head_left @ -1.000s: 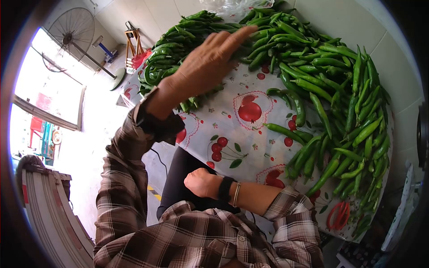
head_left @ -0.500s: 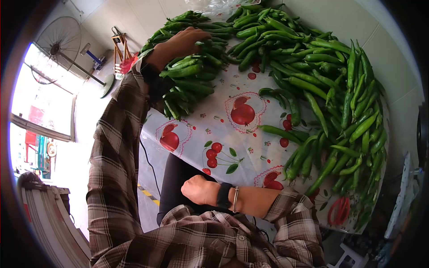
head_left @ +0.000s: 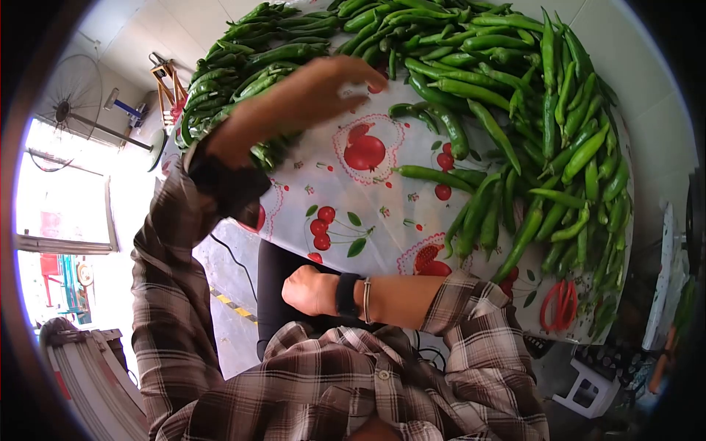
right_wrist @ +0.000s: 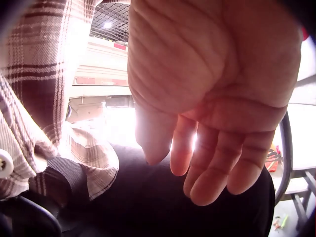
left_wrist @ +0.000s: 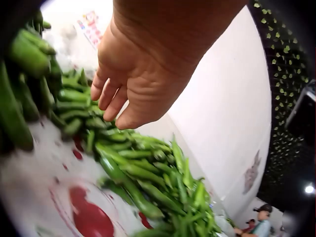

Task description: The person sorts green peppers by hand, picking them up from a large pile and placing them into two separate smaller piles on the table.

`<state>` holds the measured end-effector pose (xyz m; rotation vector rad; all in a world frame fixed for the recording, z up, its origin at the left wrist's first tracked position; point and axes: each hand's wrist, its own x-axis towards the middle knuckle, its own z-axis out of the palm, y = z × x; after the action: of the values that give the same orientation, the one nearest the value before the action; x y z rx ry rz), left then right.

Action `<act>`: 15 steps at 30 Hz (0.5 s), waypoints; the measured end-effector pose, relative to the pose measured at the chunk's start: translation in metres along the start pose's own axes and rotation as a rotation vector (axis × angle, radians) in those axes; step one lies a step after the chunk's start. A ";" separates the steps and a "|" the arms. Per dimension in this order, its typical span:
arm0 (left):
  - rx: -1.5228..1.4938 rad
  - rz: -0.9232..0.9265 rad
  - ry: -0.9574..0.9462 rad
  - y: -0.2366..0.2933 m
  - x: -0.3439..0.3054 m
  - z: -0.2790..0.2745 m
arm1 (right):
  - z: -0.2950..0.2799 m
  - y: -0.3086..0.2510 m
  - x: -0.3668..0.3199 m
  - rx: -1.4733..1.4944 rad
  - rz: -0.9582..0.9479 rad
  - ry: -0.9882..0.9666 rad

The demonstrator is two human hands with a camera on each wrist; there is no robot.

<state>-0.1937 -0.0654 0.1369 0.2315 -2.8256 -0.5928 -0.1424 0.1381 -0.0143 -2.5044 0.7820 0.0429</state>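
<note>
Long green chili peppers lie on a cherry-and-pomegranate patterned tablecloth (head_left: 397, 213). One bunch of peppers (head_left: 243, 62) is at the left, and a larger pile of peppers (head_left: 507, 66) curves along the back and right side. My left hand (head_left: 309, 92) is stretched above the tablecloth at the inner edge of the left bunch, blurred, with thumb and fingers apart. The left wrist view shows the same hand (left_wrist: 143, 81) with relaxed fingers and nothing in them, peppers beyond. My right hand (head_left: 312, 290) rests by the lap, its fingers (right_wrist: 212, 182) loosely bent and holding nothing.
A coil of red cord (head_left: 559, 305) lies at the table's right front corner. A white stool (head_left: 587, 389) stands on the floor at lower right. On the left are a standing fan (head_left: 62, 110) and a striped chair (head_left: 88, 367). A black cable (head_left: 239, 257) hangs beside the table.
My left hand passed from over the middle back onto the left bunch, then moved off it to the right again. The right hand stays put. The head view has shifted.
</note>
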 end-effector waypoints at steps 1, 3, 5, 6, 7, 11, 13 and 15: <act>-0.008 0.035 -0.047 0.019 0.000 0.014 | -0.002 0.000 -0.002 0.003 0.009 -0.001; -0.021 0.022 -0.151 0.048 0.002 0.040 | -0.006 0.000 -0.003 -0.008 0.006 -0.026; 0.005 0.031 -0.191 0.056 0.004 0.067 | -0.008 -0.002 -0.003 -0.037 0.006 -0.024; -0.005 0.016 -0.198 0.055 0.004 0.079 | -0.008 -0.003 -0.002 -0.058 0.012 -0.037; 0.008 0.024 -0.183 0.055 0.007 0.086 | -0.006 -0.002 -0.004 -0.038 -0.011 0.024; 0.031 0.006 -0.161 0.049 0.012 0.094 | -0.007 0.000 -0.006 -0.037 -0.026 0.089; 0.080 -0.077 -0.123 0.052 0.005 0.089 | -0.009 0.000 -0.005 -0.059 -0.036 0.058; -0.031 -0.110 0.017 0.046 -0.002 0.078 | -0.011 -0.002 0.001 -0.077 -0.022 -0.018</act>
<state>-0.2176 0.0060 0.0868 0.3859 -2.7988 -0.6539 -0.1424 0.1334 -0.0039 -2.5812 0.7588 0.0893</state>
